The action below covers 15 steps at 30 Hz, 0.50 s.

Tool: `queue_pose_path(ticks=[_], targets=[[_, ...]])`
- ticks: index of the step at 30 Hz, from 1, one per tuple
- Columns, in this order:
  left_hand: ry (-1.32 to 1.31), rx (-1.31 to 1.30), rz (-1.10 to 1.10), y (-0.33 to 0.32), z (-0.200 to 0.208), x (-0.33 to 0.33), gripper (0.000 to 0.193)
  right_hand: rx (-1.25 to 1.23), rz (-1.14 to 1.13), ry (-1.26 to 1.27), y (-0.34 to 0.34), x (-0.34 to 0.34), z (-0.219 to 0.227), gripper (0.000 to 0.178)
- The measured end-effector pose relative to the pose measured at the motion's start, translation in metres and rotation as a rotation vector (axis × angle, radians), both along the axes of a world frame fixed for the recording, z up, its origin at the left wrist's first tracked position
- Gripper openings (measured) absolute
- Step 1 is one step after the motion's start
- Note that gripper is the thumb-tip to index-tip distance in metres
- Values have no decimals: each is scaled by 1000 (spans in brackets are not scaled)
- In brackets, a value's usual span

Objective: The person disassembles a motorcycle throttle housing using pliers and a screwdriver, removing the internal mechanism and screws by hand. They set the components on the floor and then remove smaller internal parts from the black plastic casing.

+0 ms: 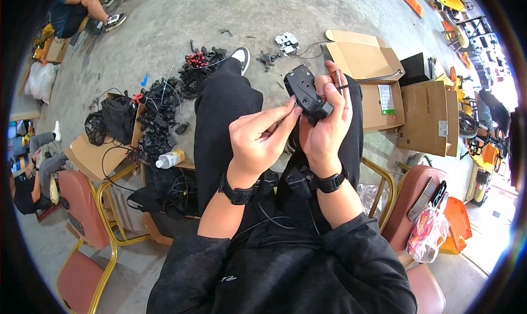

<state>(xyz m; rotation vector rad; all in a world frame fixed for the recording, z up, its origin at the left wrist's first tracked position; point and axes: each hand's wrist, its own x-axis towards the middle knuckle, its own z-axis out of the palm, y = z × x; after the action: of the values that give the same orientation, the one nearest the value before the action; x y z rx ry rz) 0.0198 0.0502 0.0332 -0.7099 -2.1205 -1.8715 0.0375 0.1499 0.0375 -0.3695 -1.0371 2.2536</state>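
My right hand (328,125) holds a black plastic box-shaped device (303,87) with screw holes on its face, tilted up above my lap. A thin dark cable or rod (373,80) runs out to the right from beside my right fingers. A slim, shiny stick-like piece (341,82) shows by those fingers; its kind is unclear. My left hand (262,136) is closed in a pinch at the device's lower left edge. Whatever sits between its thumb and fingertip is too small to name. Black straps circle both wrists, and a black module (299,181) lies near my right wrist.
An open cardboard box (359,59) and a taller carton (425,119) stand at right. Piles of black parts (159,108) and a plastic bottle (170,159) are at left. Pink chairs (85,204) flank me. Other people (82,9) sit at far left.
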Motion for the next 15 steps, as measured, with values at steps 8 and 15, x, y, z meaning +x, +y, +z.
queue_pose_path(ticks=[8, 15], targets=[[13, -23, -77, -8, -3, -8, 13, 133, 72, 28, 4, 1, -2, 33], [-342, 30, -132, -12, -4, -11, 10, -311, 283, -215, -1, -6, -1, 40]])
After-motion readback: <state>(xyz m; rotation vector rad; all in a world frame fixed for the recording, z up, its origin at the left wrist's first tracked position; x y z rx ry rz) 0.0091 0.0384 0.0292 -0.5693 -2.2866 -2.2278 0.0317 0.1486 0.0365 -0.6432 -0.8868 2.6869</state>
